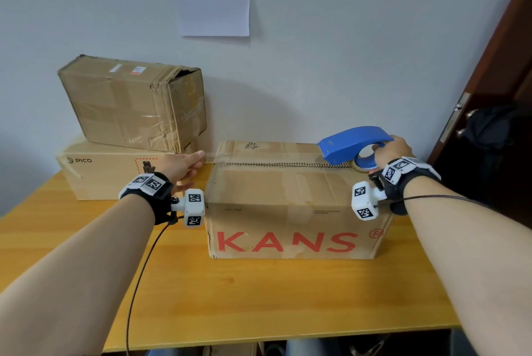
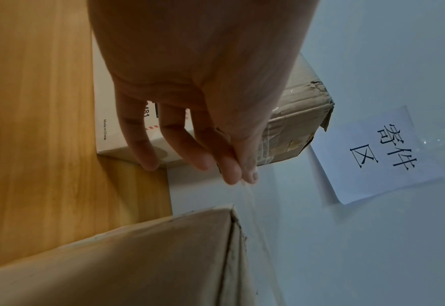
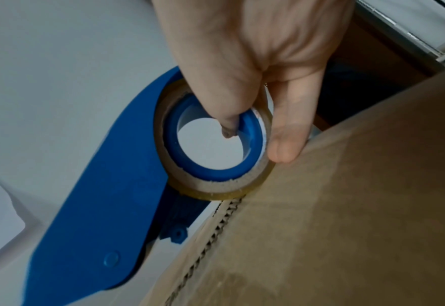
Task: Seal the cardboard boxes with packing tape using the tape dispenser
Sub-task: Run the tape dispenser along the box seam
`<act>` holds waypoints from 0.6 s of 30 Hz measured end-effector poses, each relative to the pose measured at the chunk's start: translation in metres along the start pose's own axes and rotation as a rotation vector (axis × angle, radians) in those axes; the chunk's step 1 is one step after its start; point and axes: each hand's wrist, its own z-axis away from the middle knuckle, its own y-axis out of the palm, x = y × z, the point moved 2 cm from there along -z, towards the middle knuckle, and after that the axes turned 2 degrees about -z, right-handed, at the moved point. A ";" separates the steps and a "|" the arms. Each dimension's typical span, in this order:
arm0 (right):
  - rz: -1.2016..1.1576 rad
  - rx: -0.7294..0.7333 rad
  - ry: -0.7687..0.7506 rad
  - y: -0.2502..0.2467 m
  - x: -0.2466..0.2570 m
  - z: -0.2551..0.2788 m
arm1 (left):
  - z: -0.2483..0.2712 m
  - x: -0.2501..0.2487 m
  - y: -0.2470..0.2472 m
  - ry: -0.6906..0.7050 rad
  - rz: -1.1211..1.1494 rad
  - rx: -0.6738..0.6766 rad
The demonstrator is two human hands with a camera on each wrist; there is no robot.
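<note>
Overhead, left hand (image 1: 184, 167) pinches tape (image 1: 213, 157) — right hand (image 3: 255, 62), wrist view, hooks dispenser (image 3: 98, 217) core.

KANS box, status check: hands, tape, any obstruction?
Left hand pinches tape end past box's left edge. Right hand grips blue dispenser at right end. Tape spans the KANS box seam. Nothing in the way.

The left hand (image 2: 195, 82) pinches clear packing tape (image 2: 251, 198) between thumb and fingertip above the brown cardboard box (image 2: 137, 258).
</note>
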 end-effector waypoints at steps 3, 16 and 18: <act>0.000 0.006 -0.003 0.001 -0.001 -0.002 | -0.001 0.005 -0.002 -0.016 -0.014 -0.020; -0.019 0.020 -0.004 0.003 -0.003 -0.001 | 0.002 0.007 -0.002 0.019 -0.080 -0.069; -0.021 0.022 -0.010 0.004 -0.004 -0.002 | -0.002 0.007 -0.002 0.020 -0.099 -0.075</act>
